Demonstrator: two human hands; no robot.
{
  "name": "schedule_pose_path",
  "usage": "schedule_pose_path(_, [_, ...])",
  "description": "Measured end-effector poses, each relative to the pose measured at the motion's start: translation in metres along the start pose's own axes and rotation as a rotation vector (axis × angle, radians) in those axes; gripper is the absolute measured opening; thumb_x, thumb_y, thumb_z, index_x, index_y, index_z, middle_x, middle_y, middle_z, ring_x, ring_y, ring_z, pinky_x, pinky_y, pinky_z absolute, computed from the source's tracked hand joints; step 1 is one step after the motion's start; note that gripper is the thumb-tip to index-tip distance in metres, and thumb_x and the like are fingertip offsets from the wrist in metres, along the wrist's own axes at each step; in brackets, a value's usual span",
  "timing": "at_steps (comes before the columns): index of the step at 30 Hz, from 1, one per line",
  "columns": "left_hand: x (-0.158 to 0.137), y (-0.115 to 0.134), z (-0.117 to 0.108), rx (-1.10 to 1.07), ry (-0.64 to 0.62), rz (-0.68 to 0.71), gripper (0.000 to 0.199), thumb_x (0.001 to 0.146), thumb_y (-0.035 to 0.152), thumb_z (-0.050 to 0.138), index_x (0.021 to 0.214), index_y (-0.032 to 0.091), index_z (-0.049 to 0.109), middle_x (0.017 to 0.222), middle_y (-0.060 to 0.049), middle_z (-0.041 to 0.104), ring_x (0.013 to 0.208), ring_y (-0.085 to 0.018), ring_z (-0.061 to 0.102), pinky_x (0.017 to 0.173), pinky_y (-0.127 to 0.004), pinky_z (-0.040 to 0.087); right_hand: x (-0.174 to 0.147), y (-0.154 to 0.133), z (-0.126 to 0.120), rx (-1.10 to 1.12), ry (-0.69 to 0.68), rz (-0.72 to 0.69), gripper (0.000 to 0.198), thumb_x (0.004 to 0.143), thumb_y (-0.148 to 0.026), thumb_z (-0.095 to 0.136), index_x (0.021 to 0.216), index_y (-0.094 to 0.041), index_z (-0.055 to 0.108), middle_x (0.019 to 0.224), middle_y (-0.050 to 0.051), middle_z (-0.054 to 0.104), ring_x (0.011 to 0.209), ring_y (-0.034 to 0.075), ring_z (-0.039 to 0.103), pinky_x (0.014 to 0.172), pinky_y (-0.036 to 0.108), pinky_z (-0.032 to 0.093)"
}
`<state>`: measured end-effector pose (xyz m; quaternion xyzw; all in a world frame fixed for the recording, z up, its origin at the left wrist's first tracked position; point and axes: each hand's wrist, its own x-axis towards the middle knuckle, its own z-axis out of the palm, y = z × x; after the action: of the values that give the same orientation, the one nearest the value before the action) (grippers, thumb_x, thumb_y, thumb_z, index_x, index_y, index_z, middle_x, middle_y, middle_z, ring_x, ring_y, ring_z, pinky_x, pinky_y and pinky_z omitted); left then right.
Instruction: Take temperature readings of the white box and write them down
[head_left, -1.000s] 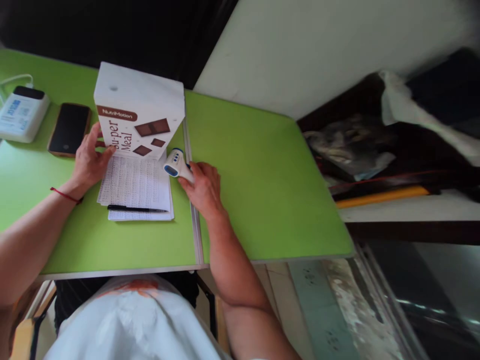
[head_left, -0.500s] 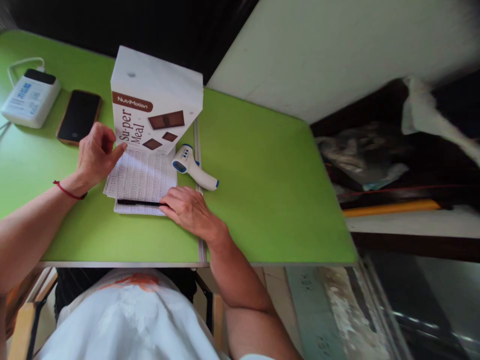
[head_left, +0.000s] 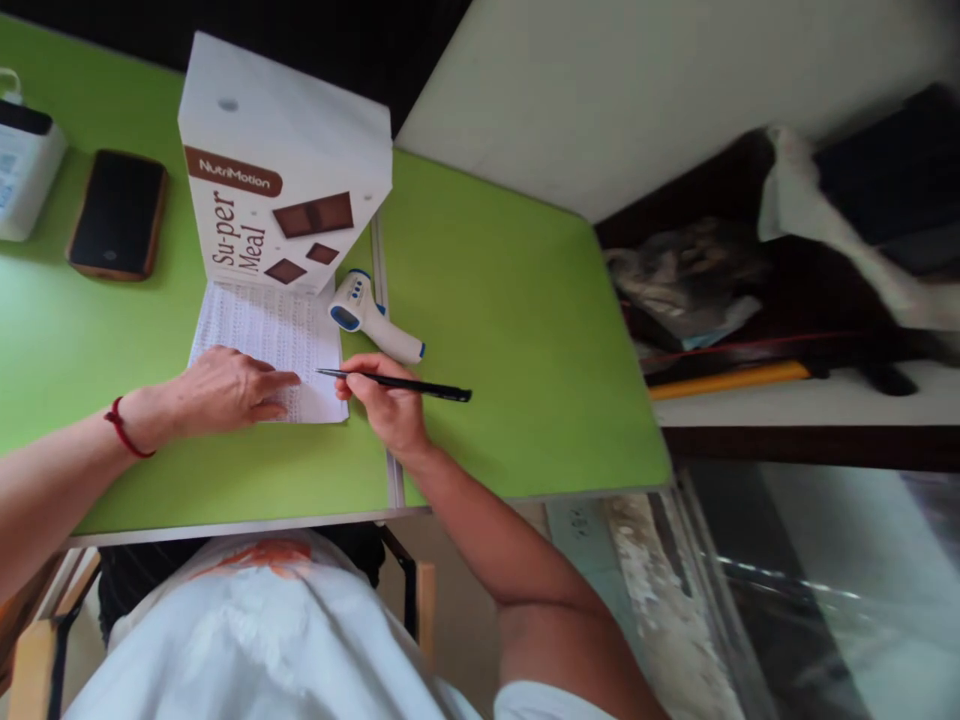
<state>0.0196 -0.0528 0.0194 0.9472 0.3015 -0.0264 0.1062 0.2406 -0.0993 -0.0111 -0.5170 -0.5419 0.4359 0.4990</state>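
Sheets of closely written paper [head_left: 262, 325] lie on the green table in front of me. Across their lower left part my left hand [head_left: 225, 387] rests flat, fingers pointing right and holding nothing. My right hand [head_left: 390, 408], at the papers' right edge, grips a black pen [head_left: 427, 386] whose tip points left over the sheet; whether the tip touches the paper I cannot tell. Just above that hand lies a white and blue infrared thermometer [head_left: 375, 318]. A white NutriMotion box [head_left: 300, 130] stands at the top of the papers and covers their far end.
To the left are a dark phone [head_left: 118, 212] in a brown case and a white power bank [head_left: 30, 170] with a cable, cut by the frame edge. A wall [head_left: 555, 90] borders the table [head_left: 510, 350] at the back right. Beyond the right edge a shelf holds plastic bags [head_left: 690, 275].
My right hand has picked up the pen from the papers and turned it tip-left. My left hand has moved from beside the box down onto the sheets. The view has shifted slightly.
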Motion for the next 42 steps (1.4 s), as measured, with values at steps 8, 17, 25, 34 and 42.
schedule_pose_path(8, [-0.004, 0.010, 0.002, 0.101, 0.000, 0.121, 0.038, 0.089, 0.019, 0.052, 0.124, 0.018, 0.066, 0.055, -0.001, 0.064, 0.046, -0.015, 0.057, 0.043, -0.027, 0.021, -0.016, 0.008, 0.004, -0.279, 0.068, -0.165, 0.015, 0.079, -0.031, 0.062, 0.070, -0.023, 0.053, 0.059, -0.005, 0.058, 0.051, 0.010, 0.052, 0.050, 0.024, 0.044])
schedule_pose_path(17, [-0.005, 0.009, -0.002, 0.083, -0.012, 0.116, 0.038, 0.091, 0.029, 0.054, 0.127, 0.021, 0.064, 0.057, -0.001, 0.064, 0.046, -0.015, 0.055, 0.044, -0.027, 0.021, -0.016, 0.006, 0.004, -0.384, -0.015, -0.216, 0.018, 0.089, -0.035, 0.057, 0.076, -0.024, 0.053, 0.063, -0.004, 0.061, 0.057, 0.012, 0.055, 0.056, 0.026, 0.046])
schedule_pose_path(25, [-0.006, 0.009, 0.004, 0.024, 0.034, 0.120, 0.037, 0.090, 0.026, 0.054, 0.125, 0.020, 0.065, 0.058, -0.001, 0.065, 0.045, -0.014, 0.053, 0.044, -0.026, 0.021, -0.017, 0.009, 0.003, -0.419, -0.027, -0.259, 0.017, 0.089, -0.034, 0.058, 0.077, -0.023, 0.055, 0.065, -0.004, 0.063, 0.058, 0.012, 0.057, 0.058, 0.025, 0.047])
schedule_pose_path(34, [-0.006, 0.007, 0.006, 0.022, 0.044, 0.132, 0.039, 0.088, 0.025, 0.054, 0.125, 0.020, 0.065, 0.060, -0.003, 0.066, 0.047, -0.015, 0.055, 0.044, -0.025, 0.024, -0.017, 0.007, 0.005, -0.427, -0.053, -0.234, 0.018, 0.089, -0.035, 0.058, 0.076, -0.024, 0.053, 0.064, -0.003, 0.063, 0.058, 0.012, 0.057, 0.057, 0.025, 0.047])
schedule_pose_path(42, [-0.006, 0.008, 0.004, 0.011, 0.029, 0.116, 0.038, 0.089, 0.025, 0.053, 0.126, 0.021, 0.064, 0.061, -0.002, 0.067, 0.047, -0.015, 0.056, 0.044, -0.025, 0.023, -0.016, 0.007, 0.004, -0.450, -0.054, -0.241, 0.018, 0.089, -0.035, 0.056, 0.075, -0.024, 0.052, 0.065, -0.003, 0.062, 0.058, 0.012, 0.057, 0.057, 0.025, 0.047])
